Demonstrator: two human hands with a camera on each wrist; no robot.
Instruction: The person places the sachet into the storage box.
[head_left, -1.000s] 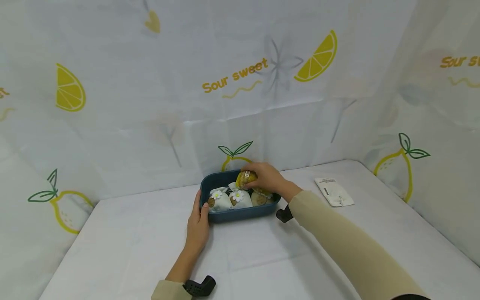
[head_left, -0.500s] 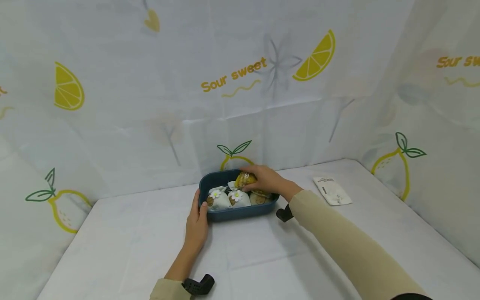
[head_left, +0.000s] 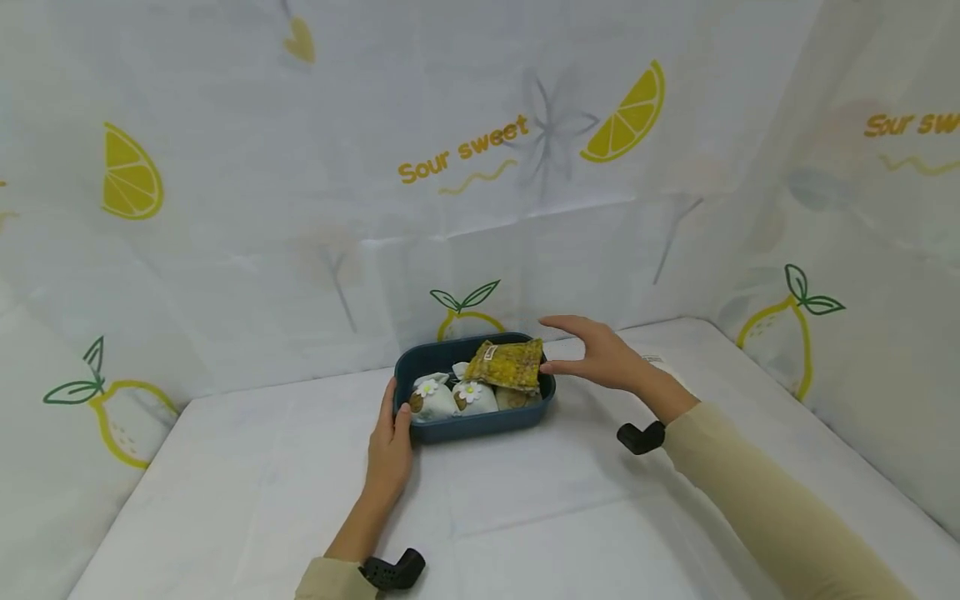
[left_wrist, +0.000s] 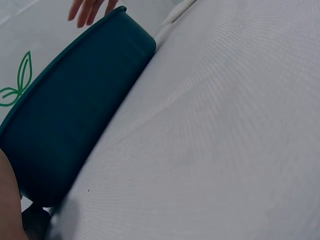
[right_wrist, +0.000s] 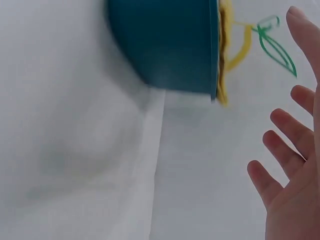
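My left hand (head_left: 390, 450) holds a dark blue bin (head_left: 468, 429) at its left end, fingers along the end wall and thumb at the front corner. Inside, white pouches (head_left: 435, 404) with daisy flowers stand in a row at the front. A yellow patterned pouch (head_left: 510, 364) with a small white label lies over the right side of the bin, on top of a beige pouch (head_left: 516, 397). My right hand (head_left: 603, 357) is just right of it, thumb and fingers spread, holding nothing. In the right wrist view the yellow pouch (right_wrist: 223, 55) sticks out above the rim.
The bin stands near the back of a table (head_left: 300, 483) covered in white cloth. Behind it hangs a white curtain (head_left: 262, 275) with lemon prints. A white packet (head_left: 654, 359) at the right is mostly hidden behind my right hand and wrist.
My right hand has let go of the yellow pouch and moved right, its fingers spreading. The pouch now lies flat across the other pouches. My left hand stays at the bin.
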